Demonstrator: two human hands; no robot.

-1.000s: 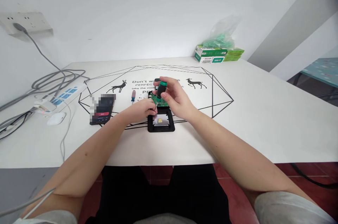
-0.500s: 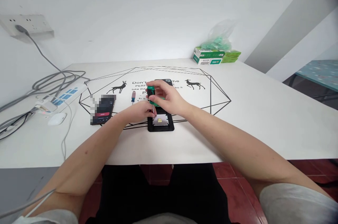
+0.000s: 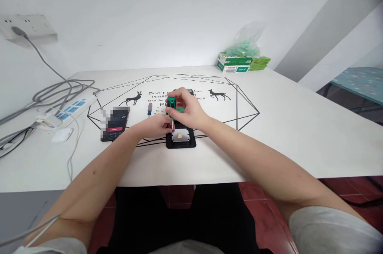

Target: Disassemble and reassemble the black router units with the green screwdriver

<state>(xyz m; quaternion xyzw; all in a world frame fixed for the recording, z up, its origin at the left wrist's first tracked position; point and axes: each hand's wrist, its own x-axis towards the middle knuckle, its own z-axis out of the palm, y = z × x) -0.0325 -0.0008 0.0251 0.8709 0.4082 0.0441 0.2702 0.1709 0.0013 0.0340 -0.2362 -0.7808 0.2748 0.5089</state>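
One green-and-black screwdriver [image 3: 171,103] is gripped by the fingers of your right hand [image 3: 190,110], which are closed around its handle; the tool stands nearly upright, shaft down. The fingers of your left hand [image 3: 155,125] are drawn together beside the lower shaft. Whether they pinch the shaft or a smaller part cannot be told, and the tip is hidden.

Directly under your fingertips lies a black casing [image 3: 181,145], flat on the worktop [image 3: 287,138]. Its near part holds a silvery metal plate [image 3: 184,137] bearing a small yellowish square [image 3: 179,135]. A green circuit board [image 3: 180,109] shows beyond the plate, mostly covered by your right hand.

Left of your screwdriver, small dark pieces [image 3: 158,111] are scattered, too small to identify. A second screwdriver [image 3: 150,108], with a reddish and blue handle, lies just beyond your left hand. Farther left you have a phone [image 3: 119,120], partly masked by blurred squares, then a white rounded item [image 3: 62,135] and a power strip [image 3: 72,109] near coiled cables [image 3: 67,83]. Green-and-white boxes [image 3: 235,62] stand at the far edge, topped by a plastic bag [image 3: 245,46].
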